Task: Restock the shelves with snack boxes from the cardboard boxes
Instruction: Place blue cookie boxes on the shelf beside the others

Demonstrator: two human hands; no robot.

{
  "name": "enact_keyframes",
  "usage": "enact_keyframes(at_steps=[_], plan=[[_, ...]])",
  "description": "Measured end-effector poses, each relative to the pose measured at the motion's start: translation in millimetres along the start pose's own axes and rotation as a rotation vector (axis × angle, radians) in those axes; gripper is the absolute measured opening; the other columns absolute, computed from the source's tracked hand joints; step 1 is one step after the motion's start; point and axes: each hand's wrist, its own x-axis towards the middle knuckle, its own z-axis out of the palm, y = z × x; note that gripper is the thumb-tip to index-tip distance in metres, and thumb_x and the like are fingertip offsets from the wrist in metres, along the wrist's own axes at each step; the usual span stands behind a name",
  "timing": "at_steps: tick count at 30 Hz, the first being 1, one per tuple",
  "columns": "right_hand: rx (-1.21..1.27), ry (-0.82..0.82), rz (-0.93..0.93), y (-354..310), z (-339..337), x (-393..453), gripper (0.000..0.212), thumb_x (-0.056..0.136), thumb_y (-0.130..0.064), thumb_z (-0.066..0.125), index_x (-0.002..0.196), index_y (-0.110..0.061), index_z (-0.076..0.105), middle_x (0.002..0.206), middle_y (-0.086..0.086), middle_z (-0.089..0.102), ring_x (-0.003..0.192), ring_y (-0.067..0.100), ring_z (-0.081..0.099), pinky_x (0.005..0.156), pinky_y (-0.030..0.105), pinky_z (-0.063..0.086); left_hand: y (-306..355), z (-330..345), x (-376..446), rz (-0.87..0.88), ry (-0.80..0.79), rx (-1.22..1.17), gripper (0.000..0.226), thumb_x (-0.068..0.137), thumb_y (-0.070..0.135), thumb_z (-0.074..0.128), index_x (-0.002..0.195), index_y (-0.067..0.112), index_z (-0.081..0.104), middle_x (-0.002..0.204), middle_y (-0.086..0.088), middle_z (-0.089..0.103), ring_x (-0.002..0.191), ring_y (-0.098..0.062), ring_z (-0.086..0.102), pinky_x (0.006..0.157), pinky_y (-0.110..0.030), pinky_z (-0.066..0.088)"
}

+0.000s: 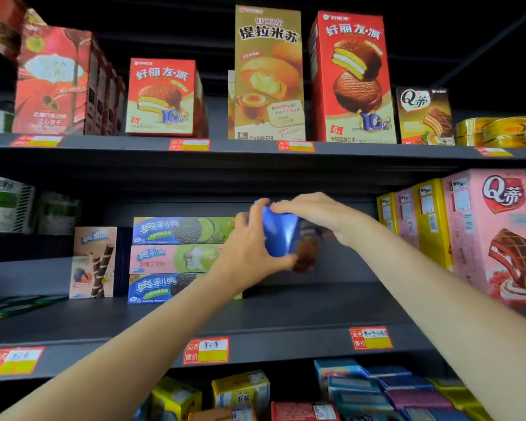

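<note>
Your two forearms reach up from the bottom of the view, and at their ends both sets of fingers are curled round one blue snack box (pixel 281 233). Your left hand (pixel 245 253) grips its near side with the thumb underneath; your right hand (pixel 313 212) pinches it from the top. The box is tilted and hangs clear above the middle shelf (pixel 316 302), in the gap between the stacked Oreo boxes (pixel 179 259) on the left and the pink Q-Ti boxes (pixel 492 235) on the right.

The glossy pack is blurred, so how firm your hold is cannot be read. If you let it down tilted, it may tip onto its face or slide toward the shelf lip. Your left wrist sits right against the Oreo stack; swinging the box leftward could nudge the top box out of line. Level it first, then set it down.
</note>
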Motion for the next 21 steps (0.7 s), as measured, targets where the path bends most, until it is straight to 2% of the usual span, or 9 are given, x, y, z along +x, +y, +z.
enact_keyframes(at_steps=[3,5,7,10,12,13,15,19,21], plan=[[-0.077,-0.030,-0.048,5,-3,2,0.041,0.078,-0.057,0.062,0.095,-0.020,0.069,0.095,-0.007,0.066,0.087,0.011,0.058,0.076,0.029,0.042,-27,-8,9,-0.277,-0.173,-0.331,0.101,0.061,0.045,0.081,0.143,0.023,0.027,0.125,-0.001,0.052,0.109,-0.021,0.057,0.089,-0.031,0.050],[-0.143,-0.086,-0.061,16,-2,1,0.038,0.079,-0.050,0.066,0.098,-0.017,0.071,0.099,-0.005,0.065,0.089,0.010,0.054,0.074,0.029,0.039,-41,-11,3,-0.380,-0.292,-0.513,0.084,0.075,0.021,0.077,0.144,0.021,0.028,0.127,-0.005,0.052,0.100,-0.017,0.059,0.072,-0.027,0.059],[-0.235,-0.176,-0.081,27,6,3,0.024,0.080,-0.031,0.071,0.098,-0.015,0.071,0.093,0.000,0.064,0.080,0.011,0.051,0.064,0.025,0.035,-50,-7,-3,-0.423,-0.281,-0.606,0.072,0.083,-0.004,0.063,0.143,0.020,0.030,0.123,-0.011,0.052,0.082,-0.017,0.059,0.060,-0.020,0.057],[-0.402,-0.189,-0.120,34,16,11,0.025,0.079,-0.013,0.072,0.104,-0.016,0.069,0.097,0.001,0.058,0.083,0.013,0.052,0.058,0.018,0.038,-57,1,0,-0.339,-0.220,-0.424,0.065,0.083,-0.009,0.058,0.139,0.016,0.038,0.113,-0.012,0.056,0.073,-0.021,0.060,0.068,-0.027,0.057],[-0.493,-0.146,-0.148,36,18,16,0.031,0.079,-0.007,0.069,0.108,-0.017,0.068,0.100,0.001,0.057,0.088,0.013,0.052,0.057,0.012,0.039,-58,3,4,-0.215,-0.247,-0.089,0.060,0.083,-0.001,0.060,0.136,0.020,0.044,0.122,-0.011,0.056,0.089,-0.025,0.064,0.082,-0.034,0.055],[-0.525,-0.120,-0.162,39,20,19,0.031,0.079,-0.005,0.067,0.108,-0.017,0.068,0.102,0.001,0.059,0.090,0.013,0.052,0.057,0.011,0.040,-57,3,4,-0.146,-0.275,0.115,0.058,0.083,0.005,0.061,0.136,0.022,0.044,0.127,-0.009,0.054,0.100,-0.025,0.062,0.087,-0.032,0.051],[-0.568,-0.065,-0.182,47,23,27,0.030,0.080,-0.002,0.064,0.106,-0.017,0.069,0.106,0.002,0.062,0.094,0.014,0.054,0.059,0.017,0.044,-57,4,4,-0.075,-0.300,0.352,0.057,0.086,0.012,0.060,0.138,0.023,0.041,0.134,-0.004,0.046,0.114,-0.024,0.054,0.094,-0.029,0.044],[-0.573,0.028,-0.185,63,31,42,0.023,0.083,-0.002,0.064,0.101,-0.014,0.069,0.111,0.003,0.063,0.094,0.012,0.049,0.071,0.024,0.043,-64,8,7,-0.091,-0.303,0.398,0.061,0.085,0.004,0.054,0.140,0.024,0.039,0.136,-0.007,0.041,0.118,-0.026,0.050,0.101,-0.031,0.039],[-0.536,0.069,-0.184,70,36,50,0.020,0.083,-0.005,0.065,0.100,-0.014,0.069,0.111,0.003,0.063,0.095,0.012,0.052,0.073,0.026,0.047,-69,10,10,-0.103,-0.317,0.506,0.064,0.085,0.005,0.052,0.142,0.029,0.035,0.134,-0.006,0.040,0.120,-0.024,0.048,0.103,-0.034,0.039]])
